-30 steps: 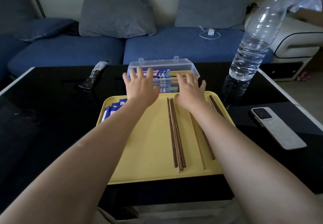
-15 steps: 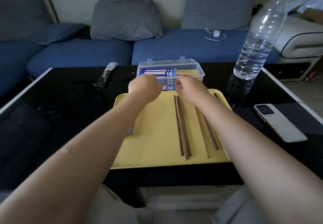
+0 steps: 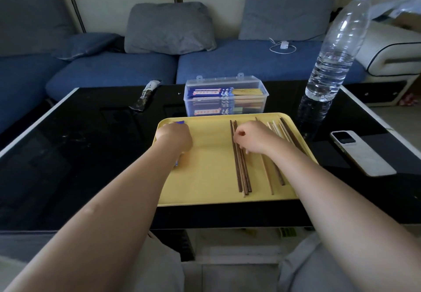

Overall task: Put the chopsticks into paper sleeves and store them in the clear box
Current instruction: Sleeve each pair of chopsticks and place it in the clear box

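Yellow tray [image 3: 214, 178]: chopsticks [image 3: 242, 173] under hands [image 3: 252, 140].

I am looking into a home living room. A blue sofa [image 3: 127, 73] is running along the far side, carrying grey cushions [image 3: 169, 28] and a white charger cable [image 3: 282, 47]. A glossy black tabletop [image 3: 75, 146] is standing before it, holding a water bottle [image 3: 337, 48] and a phone [image 3: 362, 153].

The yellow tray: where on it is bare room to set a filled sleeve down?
The yellow tray is bare down its middle, between the left hand and the dark chopsticks. Its right side is crowded with chopsticks under the right hand.
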Motion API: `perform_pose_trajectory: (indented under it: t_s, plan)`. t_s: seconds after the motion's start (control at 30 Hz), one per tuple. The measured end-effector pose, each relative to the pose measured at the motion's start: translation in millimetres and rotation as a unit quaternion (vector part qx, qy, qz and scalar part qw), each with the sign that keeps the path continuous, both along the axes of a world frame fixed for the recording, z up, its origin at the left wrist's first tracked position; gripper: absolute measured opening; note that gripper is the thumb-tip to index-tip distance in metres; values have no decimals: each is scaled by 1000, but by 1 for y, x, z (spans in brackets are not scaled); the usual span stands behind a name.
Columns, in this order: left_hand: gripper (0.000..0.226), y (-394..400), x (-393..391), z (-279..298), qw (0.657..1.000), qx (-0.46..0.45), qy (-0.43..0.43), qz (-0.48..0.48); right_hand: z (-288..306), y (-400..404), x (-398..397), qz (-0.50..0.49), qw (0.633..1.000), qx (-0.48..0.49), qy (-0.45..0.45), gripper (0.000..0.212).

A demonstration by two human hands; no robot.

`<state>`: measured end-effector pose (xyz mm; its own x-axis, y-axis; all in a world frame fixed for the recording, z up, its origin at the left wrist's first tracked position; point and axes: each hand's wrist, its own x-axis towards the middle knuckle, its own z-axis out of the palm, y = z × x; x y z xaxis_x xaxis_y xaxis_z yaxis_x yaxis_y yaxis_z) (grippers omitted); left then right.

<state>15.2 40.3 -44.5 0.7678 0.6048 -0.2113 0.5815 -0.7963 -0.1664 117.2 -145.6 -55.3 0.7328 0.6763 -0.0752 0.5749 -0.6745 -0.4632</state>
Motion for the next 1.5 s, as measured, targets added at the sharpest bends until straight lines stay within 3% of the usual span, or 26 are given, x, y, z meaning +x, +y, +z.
perform_pose_trajectory:
  t_s: [0.13, 0.37, 0.53, 0.77, 1.07, 1.13, 1.23, 1.37, 1.43, 1.5]
  plan:
    - [48, -1, 5, -3, 999, -30, -38, 4, 2, -2, -1, -2, 1000, 26, -17, 25]
    - [37, -4, 13, -4, 998, -20, -48, -22, 1, -6, 3, -3, 999, 15, -32, 25]
    - [25, -1, 16, 0, 994, -27, -107, 6, 2, -7, 4, -9, 999, 16, -27, 28]
    - [42, 5, 11, 3, 987, -43, -140, 68, 2, -4, -1, 1, 1000, 11, -26, 24]
    - [15, 3, 15, 9, 985, -21, -157, 66, 2, -6, 3, -8, 999, 27, -24, 25]
    - [15, 4, 16, 13, 977, -22, -202, 64, 1, -6, 5, -16, 999, 35, -20, 27]
    - [19, 5, 17, 25, 932, -107, -336, 82, 5, -4, 5, -39, 986, 128, 98, 31]
    - [17, 1, 24, 34, 775, -383, -461, 200, 19, -5, 0, -54, 897, 265, 349, 46]
    - [15, -5, 25, 32, 700, -483, -465, 246, 22, -5, -2, -44, 870, 290, 395, 38]
    - [13, -8, 24, 27, 657, -538, -456, 268, 22, -3, -4, -66, 863, 322, 384, 25]
